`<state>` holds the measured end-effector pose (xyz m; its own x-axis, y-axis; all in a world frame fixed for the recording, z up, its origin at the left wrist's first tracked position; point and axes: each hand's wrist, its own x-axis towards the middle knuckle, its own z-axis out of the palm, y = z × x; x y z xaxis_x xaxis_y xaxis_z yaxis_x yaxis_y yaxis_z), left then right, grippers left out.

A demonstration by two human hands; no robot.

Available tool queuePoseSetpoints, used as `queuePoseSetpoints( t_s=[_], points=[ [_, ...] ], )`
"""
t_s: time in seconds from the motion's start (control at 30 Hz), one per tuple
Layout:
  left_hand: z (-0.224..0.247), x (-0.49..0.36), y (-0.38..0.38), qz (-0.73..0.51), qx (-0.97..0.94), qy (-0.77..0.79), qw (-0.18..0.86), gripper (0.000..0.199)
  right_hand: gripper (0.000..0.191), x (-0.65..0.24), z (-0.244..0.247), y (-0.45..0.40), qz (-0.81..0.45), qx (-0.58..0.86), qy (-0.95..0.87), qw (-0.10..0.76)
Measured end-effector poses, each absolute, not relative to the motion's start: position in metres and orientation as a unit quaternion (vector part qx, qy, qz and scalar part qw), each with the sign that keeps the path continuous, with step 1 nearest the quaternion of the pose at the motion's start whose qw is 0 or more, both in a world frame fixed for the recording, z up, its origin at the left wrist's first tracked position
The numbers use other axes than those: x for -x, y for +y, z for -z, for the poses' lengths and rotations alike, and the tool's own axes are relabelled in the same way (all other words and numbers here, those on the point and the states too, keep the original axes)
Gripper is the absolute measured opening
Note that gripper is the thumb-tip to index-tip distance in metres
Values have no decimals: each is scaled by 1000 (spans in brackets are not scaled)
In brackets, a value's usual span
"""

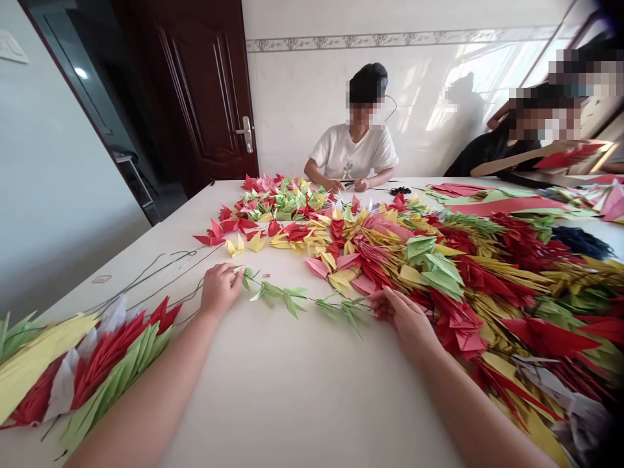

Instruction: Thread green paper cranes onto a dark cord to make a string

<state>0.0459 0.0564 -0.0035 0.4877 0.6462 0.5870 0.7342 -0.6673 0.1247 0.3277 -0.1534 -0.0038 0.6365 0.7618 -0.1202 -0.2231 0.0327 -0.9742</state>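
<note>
A string of green folded-paper cranes (286, 292) stretches low across the white table (292, 396) between my hands. At its left end, my left hand (219, 289) is closed, pinching the string beside a green crane. My right hand (402, 320) has its fingers bent together at the other end, close to the last green pieces; the fingertips' hold is partly hidden. Just beyond my right hand lies a big heap of red, yellow, pink and green paper cranes (390, 253). Loose yellow cranes (235, 246) rest past my left hand.
Strung red paper cranes (110, 344) and dark cords (160, 283) lie at the left. Across the table a person in a white shirt (353, 153) handles something small. Another person in black (497, 153) sits at the right, near dark thread (582, 242). A brown door (205, 91) stands behind.
</note>
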Motion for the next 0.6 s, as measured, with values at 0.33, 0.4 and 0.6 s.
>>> queuePoseSetpoints(
  t_s=[0.33,0.4,0.6],
  points=[
    [-4,-51,13,119,859,-466,173,40,25,-341,8,-147,-399,536,-168,725],
    [-6,-55,11,93,846,-499,166,43,25,-340,7,-146,-402,540,-180,717],
    [-32,-52,-6,41,821,-558,111,70,30,-338,3,-145,-404,555,-196,701]
  ],
)
